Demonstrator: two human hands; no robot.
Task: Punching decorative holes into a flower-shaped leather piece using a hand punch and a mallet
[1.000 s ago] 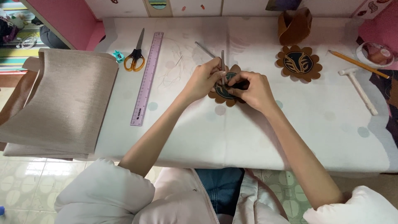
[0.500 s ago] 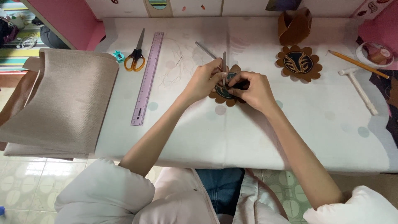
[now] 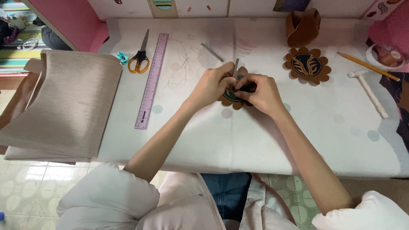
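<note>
A brown scalloped leather piece with a dark round centre [image 3: 230, 97] lies on the white table [image 3: 264, 136], mostly covered by both hands. My left hand [image 3: 213, 85] pinches a thin grey metal tool [image 3: 235, 67] that stands upright on the piece. My right hand [image 3: 257, 93] presses its fingers down on the piece's right side, holding it flat. What the tool's tip touches is hidden by the fingers.
A second scalloped leather piece [image 3: 307, 64] and a folded brown leather item [image 3: 302, 25] lie at the back right, with a pencil [image 3: 368, 66] and white mallet [image 3: 368, 88]. Orange scissors [image 3: 139, 57], a purple ruler [image 3: 152, 81] and a beige fabric roll [image 3: 64, 102] are at the left.
Both hands stay on the leather piece; the fingers shift only slightly around the tool.
</note>
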